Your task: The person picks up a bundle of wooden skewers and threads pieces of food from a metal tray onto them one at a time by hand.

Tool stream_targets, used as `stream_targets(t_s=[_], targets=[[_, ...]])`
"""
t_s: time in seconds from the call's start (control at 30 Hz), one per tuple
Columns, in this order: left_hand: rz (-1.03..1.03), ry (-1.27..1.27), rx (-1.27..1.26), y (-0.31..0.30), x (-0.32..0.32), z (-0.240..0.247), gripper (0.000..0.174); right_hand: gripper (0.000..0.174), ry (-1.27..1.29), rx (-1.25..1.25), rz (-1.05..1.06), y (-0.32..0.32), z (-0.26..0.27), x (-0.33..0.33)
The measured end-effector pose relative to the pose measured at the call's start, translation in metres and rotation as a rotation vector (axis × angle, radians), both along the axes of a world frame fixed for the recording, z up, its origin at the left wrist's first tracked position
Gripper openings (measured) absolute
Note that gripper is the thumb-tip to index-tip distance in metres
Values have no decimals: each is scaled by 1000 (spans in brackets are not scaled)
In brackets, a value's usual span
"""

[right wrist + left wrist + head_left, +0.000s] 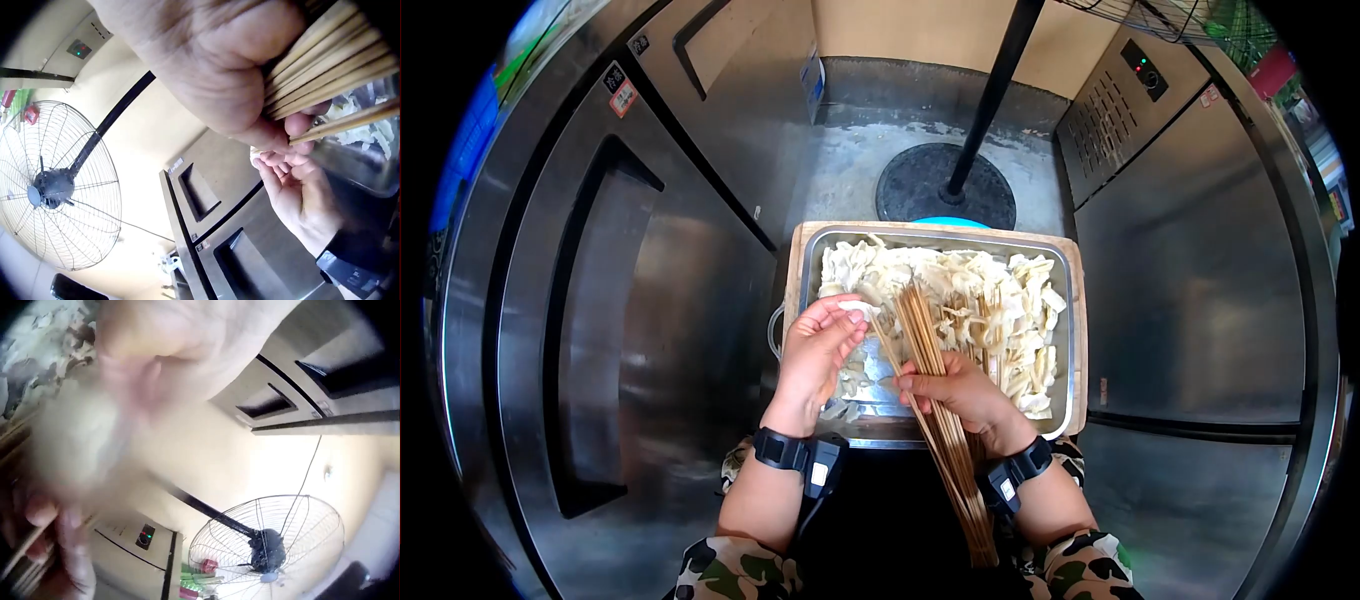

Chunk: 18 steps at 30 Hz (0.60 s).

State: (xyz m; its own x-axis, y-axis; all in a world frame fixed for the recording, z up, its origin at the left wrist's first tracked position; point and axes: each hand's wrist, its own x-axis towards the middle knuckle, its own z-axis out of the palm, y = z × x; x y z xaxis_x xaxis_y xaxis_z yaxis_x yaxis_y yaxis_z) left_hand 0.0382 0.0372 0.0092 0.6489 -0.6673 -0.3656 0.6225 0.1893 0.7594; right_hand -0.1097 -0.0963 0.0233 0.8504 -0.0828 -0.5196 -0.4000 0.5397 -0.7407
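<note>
The right hand (965, 395) grips a thick bundle of thin wooden sticks (945, 430), with one stick held apart between thumb and fingers, clearest in the right wrist view. The left hand (815, 350) pinches a pale, soft slice (858, 309) between thumb and fingertips, at the upper end of that separate stick; whether the stick pierces it I cannot tell. Beneath both hands lies a metal tray (880, 432) with many pale slices (1030, 300) heaped at its back and right. In the left wrist view the slice (78, 437) is blurred.
The tray stands on a wooden board (1080, 330). Steel cabinets stand left (690, 330) and right (1200, 310). Behind the board are a round black base (920, 180) and pole (1000, 90); the wrist views show its wire fan (59, 187). Several sticks (990, 335) lie among the slices.
</note>
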Motion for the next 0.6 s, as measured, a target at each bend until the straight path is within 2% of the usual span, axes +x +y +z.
stream_targets(t_s=[0.13, 0.43, 0.6], targets=[[23, 57, -58, -4, -3, -4, 14, 11, 15, 15, -8, 1, 0, 1], [3, -66, 46, -7, -1, 8, 22, 14, 3, 1, 19, 1, -1, 0], [21, -308, 160, -8, -1, 13, 22, 13, 12, -4, 29, 1, 1, 2]])
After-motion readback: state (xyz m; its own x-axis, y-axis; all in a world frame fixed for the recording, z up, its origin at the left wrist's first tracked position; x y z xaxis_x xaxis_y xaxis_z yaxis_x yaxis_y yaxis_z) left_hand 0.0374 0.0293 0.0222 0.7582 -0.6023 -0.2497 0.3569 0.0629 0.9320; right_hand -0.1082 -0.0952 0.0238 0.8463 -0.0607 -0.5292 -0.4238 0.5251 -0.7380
